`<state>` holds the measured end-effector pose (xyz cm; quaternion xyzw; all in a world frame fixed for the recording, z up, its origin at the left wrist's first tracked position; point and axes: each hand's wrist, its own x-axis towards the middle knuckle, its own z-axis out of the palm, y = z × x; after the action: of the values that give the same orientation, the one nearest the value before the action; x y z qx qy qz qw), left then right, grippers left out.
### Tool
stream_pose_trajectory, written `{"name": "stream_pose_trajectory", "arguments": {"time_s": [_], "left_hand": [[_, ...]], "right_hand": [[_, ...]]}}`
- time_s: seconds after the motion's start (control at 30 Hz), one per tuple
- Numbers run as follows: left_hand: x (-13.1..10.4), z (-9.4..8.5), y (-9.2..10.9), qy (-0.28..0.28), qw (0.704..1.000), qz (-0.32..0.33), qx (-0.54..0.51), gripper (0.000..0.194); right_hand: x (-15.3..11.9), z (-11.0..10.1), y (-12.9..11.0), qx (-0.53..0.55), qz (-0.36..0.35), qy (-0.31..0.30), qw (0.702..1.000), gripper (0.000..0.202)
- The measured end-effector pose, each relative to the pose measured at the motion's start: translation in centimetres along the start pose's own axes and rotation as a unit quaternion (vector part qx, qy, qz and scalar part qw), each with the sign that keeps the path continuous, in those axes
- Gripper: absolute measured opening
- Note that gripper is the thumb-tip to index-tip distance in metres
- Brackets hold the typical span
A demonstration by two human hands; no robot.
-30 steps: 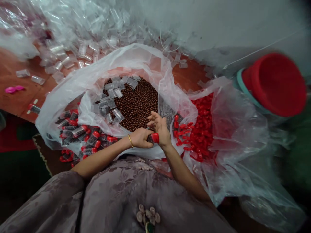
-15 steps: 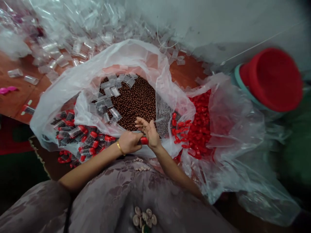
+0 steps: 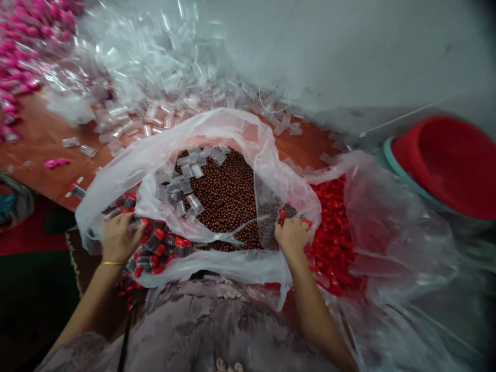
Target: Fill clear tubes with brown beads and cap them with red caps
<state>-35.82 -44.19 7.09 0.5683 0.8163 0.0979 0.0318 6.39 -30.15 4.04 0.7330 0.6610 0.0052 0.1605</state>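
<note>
My left hand point(image 3: 119, 238) is on the left over a heap of clear tubes with red caps point(image 3: 155, 243), dark beads inside them. Its thumb stands apart from the fingers, whose tips are partly hidden among the tubes. My right hand point(image 3: 293, 236) is at the right side of the white plastic bag point(image 3: 217, 266), its fingers curled down on red caps point(image 3: 282, 214); the fingertips are partly hidden. Between the hands, brown beads point(image 3: 228, 196) fill the open bag, and several empty clear tubes point(image 3: 194, 204) lie on them.
More red caps point(image 3: 333, 227) fill a clear bag point(image 3: 399, 237) at the right. Behind lies a big pile of clear tubes point(image 3: 155, 111) on the orange table top point(image 3: 34, 139). Pink pieces point(image 3: 23, 57) are heaped at far left. A red tub point(image 3: 453, 165) stands at right.
My hands were together at the front of the bag around a red-capped tube. They have parted, the left to the filled tubes and the right to the red caps. The view has shifted.
</note>
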Motion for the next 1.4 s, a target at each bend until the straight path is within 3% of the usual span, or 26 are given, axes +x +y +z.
{"name": "stream_pose_trajectory", "arguments": {"time_s": [0.17, 0.3, 0.47, 0.53, 0.63, 0.73, 0.8, 0.9, 1.0, 1.1, 1.17, 1.27, 1.4], "left_hand": [[6.5, 3.2, 8.9, -0.028, 0.985, 0.129, -0.108, 0.032], [14.1, 6.2, 13.7, -0.065, 0.983, 0.151, -0.077, 0.031], [21.2, 8.7, 18.0, -0.102, 0.972, 0.211, -0.022, 0.037], [23.0, 9.3, 19.5, -0.099, 0.967, 0.233, -0.018, 0.038], [25.0, 10.4, 21.1, -0.079, 0.974, 0.209, -0.035, 0.038], [26.3, 11.7, 21.5, -0.12, 0.975, 0.184, -0.042, 0.048], [26.4, 12.3, 21.4, -0.159, 0.964, 0.21, -0.034, 0.054], [24.5, 12.6, 20.8, -0.156, 0.947, 0.28, -0.026, 0.047], [20.2, 12.5, 20.0, -0.14, 0.922, 0.36, -0.034, 0.029], [15.1, 12.6, 18.8, -0.118, 0.906, 0.404, -0.044, 0.027], [12.6, 12.6, 18.0, -0.094, 0.914, 0.391, -0.05, 0.027], [11.0, 11.7, 17.3, -0.075, 0.933, 0.344, -0.071, 0.025], [10.9, 9.1, 17.7, -0.134, 0.949, 0.254, -0.134, 0.027]], "right_hand": [[-1.3, -0.6, -0.9, 0.0, 0.014, -0.039, 0.999, 0.035], [-0.7, -0.9, -1.1, -0.003, 0.007, -0.076, 0.997, 0.034], [0.4, -1.0, -0.9, 0.021, 0.025, -0.13, 0.991, 0.033], [0.3, -0.8, -0.6, 0.029, 0.044, -0.145, 0.988, 0.033], [-0.1, -0.1, -0.2, 0.036, 0.05, -0.145, 0.988, 0.033], [-0.5, 0.8, 0.0, 0.044, 0.026, -0.117, 0.992, 0.03], [-0.4, 1.3, 0.1, 0.047, 0.016, -0.106, 0.993, 0.028], [-0.1, 1.6, 0.2, 0.047, 0.018, -0.105, 0.993, 0.029], [0.2, 1.4, 0.2, 0.053, 0.014, -0.11, 0.992, 0.029], [0.2, 1.2, 0.4, 0.059, 0.01, -0.12, 0.991, 0.029], [-0.1, 1.0, 0.4, 0.062, 0.008, -0.119, 0.991, 0.028], [-0.9, 0.7, 0.4, 0.059, 0.016, -0.109, 0.992, 0.028], [-2.1, 0.2, 0.1, 0.053, 0.035, -0.091, 0.994, 0.029]]}}
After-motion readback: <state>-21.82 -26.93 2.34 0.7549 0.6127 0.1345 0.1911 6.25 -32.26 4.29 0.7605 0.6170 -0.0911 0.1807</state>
